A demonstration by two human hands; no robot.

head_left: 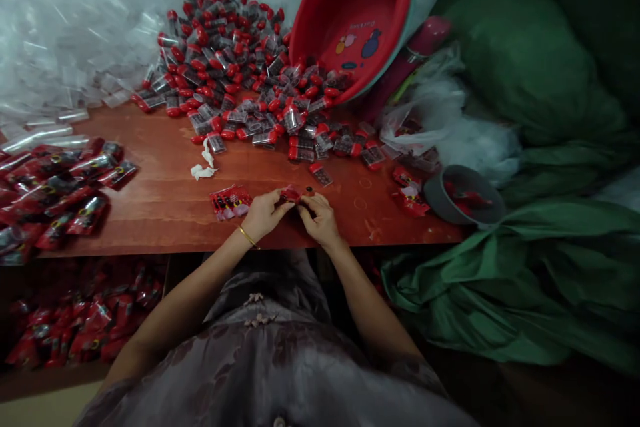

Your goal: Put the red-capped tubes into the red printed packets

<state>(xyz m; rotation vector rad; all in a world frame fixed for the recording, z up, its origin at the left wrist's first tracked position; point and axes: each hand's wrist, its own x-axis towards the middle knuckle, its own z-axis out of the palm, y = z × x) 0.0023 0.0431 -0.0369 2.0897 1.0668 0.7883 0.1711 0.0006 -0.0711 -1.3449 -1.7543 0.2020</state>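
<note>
1. Left hand (266,215), centre of the frame: I read the grip as narrow, thumb and fingers pinched on a small red wrapper (290,194). A yellow bangle (247,237) circles the wrist.
2. Right hand (321,219), just right of centre: fingertips close together at the wrapper's right edge; I cannot tell whether this grip holds it. A small dark object (309,191), too small for me to identify, shows at the fingertips.
3. Flat red printed sleeves (231,202), left of centre, on the reddish-brown worktop (155,190), near the left hand.
4. Red-capped clear tubes (210,63), dark contents, heaped at upper centre; one loose tube (321,175) lies just beyond the right hand.
5. Red basin (373,10), tilted on its side, upper centre-right, tubes at its lower rim.
6. Crumpled white tissue (203,171), left of centre.
7. Filled red packets (65,193), left edge; I count more packets (95,320) below, lower left.
8. Grey bowl (443,192), right of centre, red pieces inside.
9. Green sheeting (520,293), lower right.
</note>
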